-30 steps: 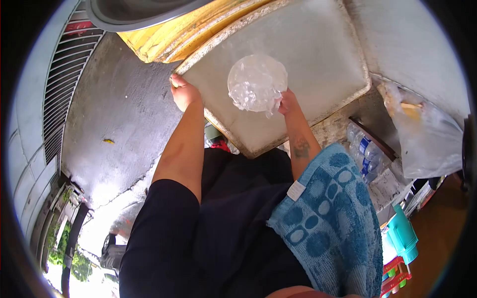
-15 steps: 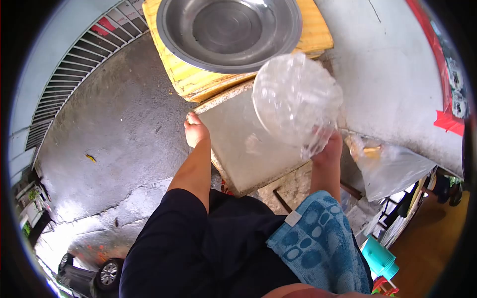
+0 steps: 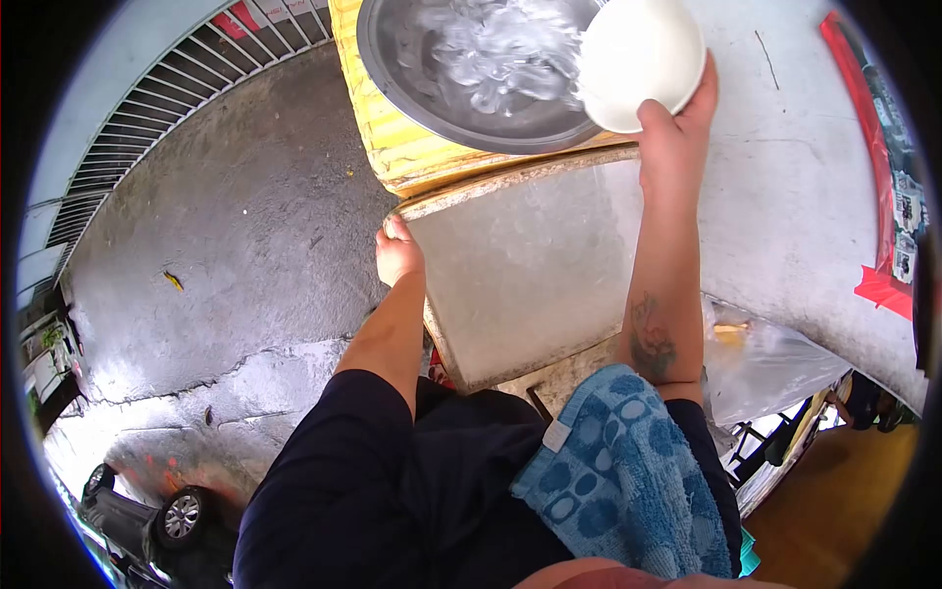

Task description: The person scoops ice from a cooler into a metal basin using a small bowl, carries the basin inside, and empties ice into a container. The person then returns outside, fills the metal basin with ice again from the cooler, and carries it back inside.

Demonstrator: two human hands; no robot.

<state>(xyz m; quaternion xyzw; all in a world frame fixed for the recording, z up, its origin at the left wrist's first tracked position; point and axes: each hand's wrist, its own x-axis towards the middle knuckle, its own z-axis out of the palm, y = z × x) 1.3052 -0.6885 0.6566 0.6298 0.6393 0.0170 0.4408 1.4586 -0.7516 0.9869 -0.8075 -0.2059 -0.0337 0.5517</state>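
Note:
Tipped over the right rim of a steel basin, a white bowl is held by my right hand. Clear ice, blurred by motion, lies in and falls into the basin. The basin sits on a yellow box at the top of the view. My left hand grips the upper left edge of a grey, worn lid in front of the box. Its fingertips are hidden below the edge.
A blue towel hangs at my right side. A plastic bag lies right of the lid, below a pale surface with red tape. A metal grille and a dark car are at the left.
My right hand has moved up from over the lid to the basin and tipped the bowl, and the ice has left it. My left hand still holds the lid edge.

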